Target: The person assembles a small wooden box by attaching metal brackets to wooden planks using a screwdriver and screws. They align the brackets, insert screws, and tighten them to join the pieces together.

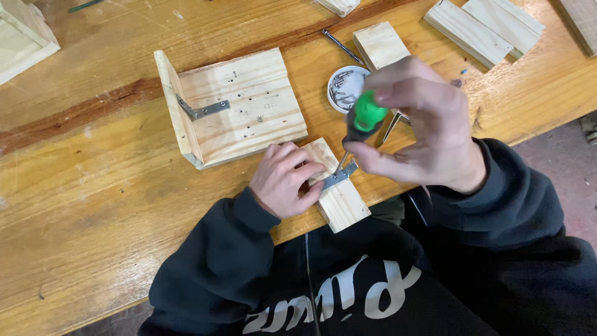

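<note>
My right hand (420, 127) grips a screwdriver with a green and black handle (365, 117), held upright with its tip down at a metal angle bracket (339, 177). The bracket lies on a small pale wood block (339, 199) near the table's front edge. My left hand (285, 179) presses on the block and pins the bracket with its fingers. Just behind stands a square wood panel (249, 106) with an upright side board and another metal bracket (202, 110) in its corner.
A small white round dish of screws (343, 87) sits behind my right hand, beside a wood block (380, 45) and a long nail (342, 46). Wood planks (485, 28) lie at the back right, a wooden box (22, 37) at the back left.
</note>
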